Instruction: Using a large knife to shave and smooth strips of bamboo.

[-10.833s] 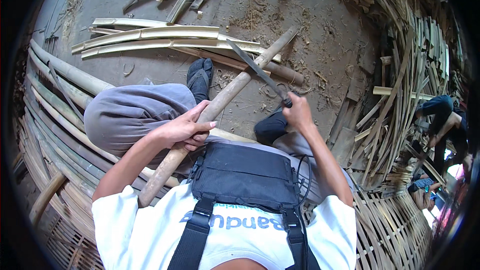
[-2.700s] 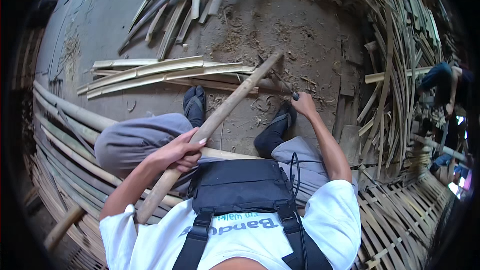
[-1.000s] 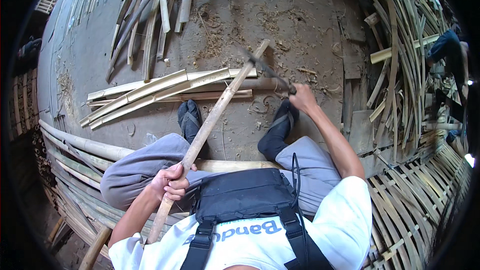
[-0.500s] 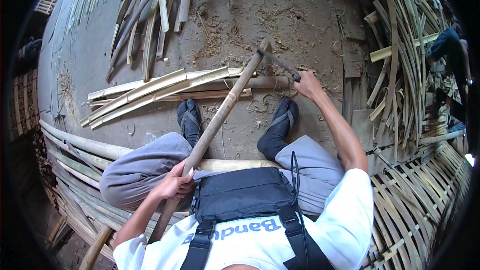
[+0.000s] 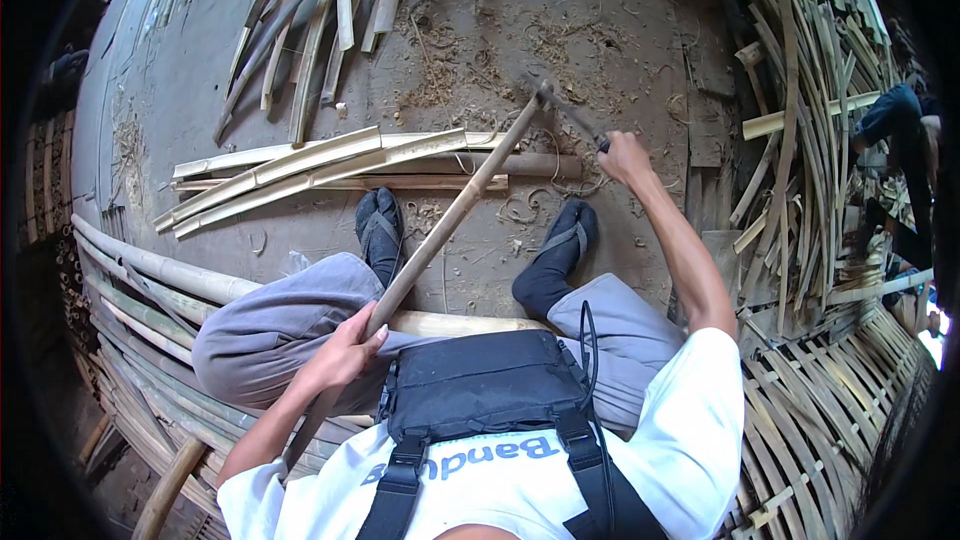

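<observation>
A long bamboo pole (image 5: 455, 215) runs diagonally from beside my left hip up to the middle of the dirt floor. My left hand (image 5: 340, 355) grips it low down, over my left knee. My right hand (image 5: 625, 155) is stretched forward and closed on the handle of a long knife (image 5: 565, 112), whose blade meets the pole's far tip. Both feet in dark sandals (image 5: 380, 230) rest on the ground on either side of the pole.
Split bamboo slats (image 5: 300, 165) lie on the floor ahead. Whole bamboo poles (image 5: 150, 275) are stacked at my left, thin strips (image 5: 800, 110) heaped at the right. More slats (image 5: 320, 20) lie at the far top. Another person (image 5: 905, 130) crouches at the right edge.
The pole's far end has swung to the right and my left hand has slid lower along it. My right hand has carried the knife forward to the pole's tip.
</observation>
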Demonstrator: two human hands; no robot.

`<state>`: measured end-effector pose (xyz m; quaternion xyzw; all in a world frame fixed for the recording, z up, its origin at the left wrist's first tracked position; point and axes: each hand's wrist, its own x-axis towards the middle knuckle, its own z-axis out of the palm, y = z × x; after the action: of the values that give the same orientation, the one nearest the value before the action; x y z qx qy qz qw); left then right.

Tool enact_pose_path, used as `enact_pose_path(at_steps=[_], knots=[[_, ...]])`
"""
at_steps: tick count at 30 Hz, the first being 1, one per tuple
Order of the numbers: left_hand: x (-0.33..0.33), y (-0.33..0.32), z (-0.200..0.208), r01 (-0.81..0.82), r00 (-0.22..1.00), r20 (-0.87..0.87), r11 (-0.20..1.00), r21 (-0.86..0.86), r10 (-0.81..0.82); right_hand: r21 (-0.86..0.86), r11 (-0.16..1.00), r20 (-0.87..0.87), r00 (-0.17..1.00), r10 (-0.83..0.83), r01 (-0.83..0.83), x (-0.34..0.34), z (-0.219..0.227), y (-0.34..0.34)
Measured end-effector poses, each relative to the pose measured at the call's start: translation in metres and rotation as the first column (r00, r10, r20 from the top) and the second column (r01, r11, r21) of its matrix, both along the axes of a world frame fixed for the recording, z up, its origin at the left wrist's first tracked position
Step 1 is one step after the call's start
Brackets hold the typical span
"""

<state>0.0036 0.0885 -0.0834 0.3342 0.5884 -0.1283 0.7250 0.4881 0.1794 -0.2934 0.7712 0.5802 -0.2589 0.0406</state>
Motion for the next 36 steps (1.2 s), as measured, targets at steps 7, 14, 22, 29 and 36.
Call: enact_pose_path(at_steps=[7, 14, 22, 29, 36], knots=[[-0.003, -0.005, -0.005, 0.133, 0.991, -0.014, 0.969, 0.208, -0.133, -0.036, 0.996, 0.003, 0.997, -0.077, 0.077, 0.001, 0.008, 0.008], [-0.001, 0.003, 0.001, 0.002, 1.0, -0.001, 0.999, -0.042, -0.002, 0.009, 0.991, -0.126, 0.983, -0.132, 0.134, -0.005, -0.018, -0.018], [-0.005, -0.002, -0.005, 0.015, 1.0, -0.022, 0.999, -0.031, -0.016, -0.022, 0.993, -0.075, 0.991, -0.115, 0.114, -0.012, -0.018, -0.023], [-0.008, -0.002, -0.008, -0.013, 1.0, -0.003, 0.997, -0.072, 0.013, -0.05, 0.97, 0.003, 0.971, -0.239, 0.239, -0.004, -0.028, -0.016], [-0.014, 0.005, -0.01, -0.16, 0.98, 0.08, 0.96, -0.23, 0.182, 0.017, 0.996, -0.128, 0.988, -0.09, 0.093, -0.025, -0.023, -0.032]])
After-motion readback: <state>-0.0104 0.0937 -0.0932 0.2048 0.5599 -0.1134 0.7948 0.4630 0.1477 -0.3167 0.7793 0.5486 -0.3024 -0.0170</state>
